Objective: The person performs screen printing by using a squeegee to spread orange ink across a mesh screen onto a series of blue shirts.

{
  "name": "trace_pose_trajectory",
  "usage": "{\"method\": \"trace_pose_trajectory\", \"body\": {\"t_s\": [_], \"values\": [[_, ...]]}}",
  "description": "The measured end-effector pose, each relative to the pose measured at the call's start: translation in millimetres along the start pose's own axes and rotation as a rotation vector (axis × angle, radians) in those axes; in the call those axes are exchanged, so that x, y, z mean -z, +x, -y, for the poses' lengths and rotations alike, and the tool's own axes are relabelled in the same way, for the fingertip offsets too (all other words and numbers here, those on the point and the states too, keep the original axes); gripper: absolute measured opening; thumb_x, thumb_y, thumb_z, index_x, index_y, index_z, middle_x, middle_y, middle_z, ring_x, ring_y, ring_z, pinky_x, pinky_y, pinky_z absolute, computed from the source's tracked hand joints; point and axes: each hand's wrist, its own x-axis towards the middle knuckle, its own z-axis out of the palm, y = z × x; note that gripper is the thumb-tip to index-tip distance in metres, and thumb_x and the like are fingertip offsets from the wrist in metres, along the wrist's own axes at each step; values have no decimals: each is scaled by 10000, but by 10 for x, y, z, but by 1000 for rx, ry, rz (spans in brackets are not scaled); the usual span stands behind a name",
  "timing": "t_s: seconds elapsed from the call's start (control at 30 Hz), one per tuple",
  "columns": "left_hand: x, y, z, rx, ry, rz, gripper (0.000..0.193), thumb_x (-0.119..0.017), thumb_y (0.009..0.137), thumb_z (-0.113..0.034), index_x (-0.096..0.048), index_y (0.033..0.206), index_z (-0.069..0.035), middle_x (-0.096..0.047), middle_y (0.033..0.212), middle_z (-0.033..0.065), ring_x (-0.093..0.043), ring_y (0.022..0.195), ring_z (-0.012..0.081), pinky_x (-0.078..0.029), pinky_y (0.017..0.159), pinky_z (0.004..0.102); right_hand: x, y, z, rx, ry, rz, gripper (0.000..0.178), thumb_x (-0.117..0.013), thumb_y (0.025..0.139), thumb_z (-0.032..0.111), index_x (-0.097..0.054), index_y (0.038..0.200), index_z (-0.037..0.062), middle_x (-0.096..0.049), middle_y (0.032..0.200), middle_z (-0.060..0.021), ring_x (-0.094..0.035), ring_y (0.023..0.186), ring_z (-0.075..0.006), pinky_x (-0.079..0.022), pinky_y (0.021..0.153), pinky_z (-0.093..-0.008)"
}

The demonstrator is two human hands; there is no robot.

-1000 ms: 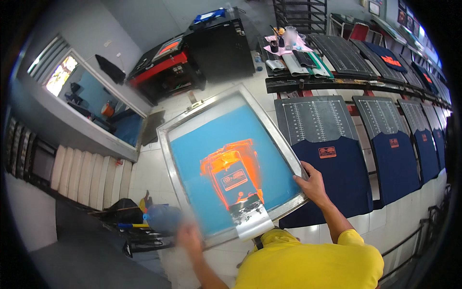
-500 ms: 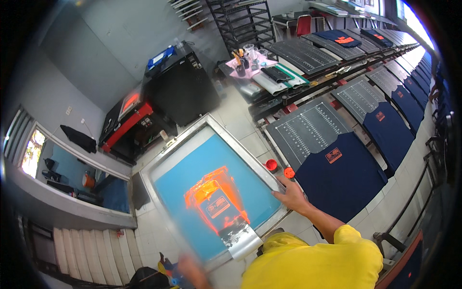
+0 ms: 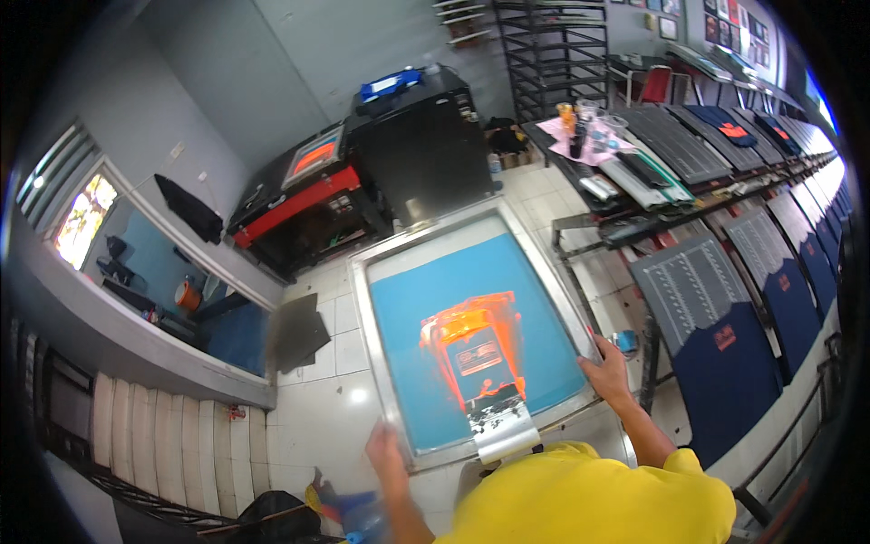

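A screen printing frame [image 3: 367, 337], metal-edged with blue mesh, is held before me above the tiled floor. Bright orange ink [image 3: 464, 319] is smeared around a small printed-design area in the mesh. On its near end lies a metal squeegee [image 3: 500, 433], spotted with dark and orange marks. My right hand [image 3: 605, 372] grips the frame's right edge, thumb on top and its other fingers partly hidden below. At the near left corner my left hand [image 3: 388, 453], slightly blurred, closes on the frame's edge.
To the right runs a row of printing boards [image 3: 693, 276] with navy shirts [image 3: 729, 381] bearing orange prints. A side table [image 3: 566, 168] carries cups and squeegees. Ahead stand a black cabinet [image 3: 421, 145] and a red-fronted unit [image 3: 304, 213]. Steps [image 3: 163, 435] lie at the lower left.
My view has turned left, so the room sits further right in the picture. My left hand, blurred and off the frame before, is now on its left edge. The frame is farther from the shirts.
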Motion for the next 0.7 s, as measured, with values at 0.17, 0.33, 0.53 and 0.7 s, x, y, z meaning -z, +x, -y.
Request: {"method": "trace_pose_trajectory", "body": {"t_s": [0.17,0.33,0.53,0.7], "values": [[283,1018,-72,-117,15,68,395,-558,982,-124,-570,1292,120,-676,1143,139,-614,1040,204,-448,964,304,-658,279,399,-44,39,-66,611,-777,785,134,-564,1305,-106,-661,1231,-259,-636,1179,-311,-464,1034,-376],[373,1941,-216,-142,178,115,401,-547,980,-122,-567,1293,128,-686,1115,135,-613,1028,194,-449,949,297,-1146,489,660,15,-12,-173,581,-772,783,130,-582,1288,-84,-680,1170,-240,-662,1111,-297,-487,988,-369],[146,2937,-384,-84,138,195,395,-531,981,-116,-576,1314,93,-672,1057,102,-587,969,173,-455,896,307,-1603,1080,1076,-45,5,-215,569,-771,788,142,-589,1281,-76,-690,1138,-235,-668,1093,-294,-491,972,-367],[-360,3848,-358,-146,130,269,390,-533,978,-110,-581,1310,89,-677,1100,102,-588,986,159,-452,894,295,-1949,1903,894,-46,-7,-270,558,-757,804,141,-583,1282,-91,-685,1157,-246,-661,1107,-305,-480,987,-369]]}}
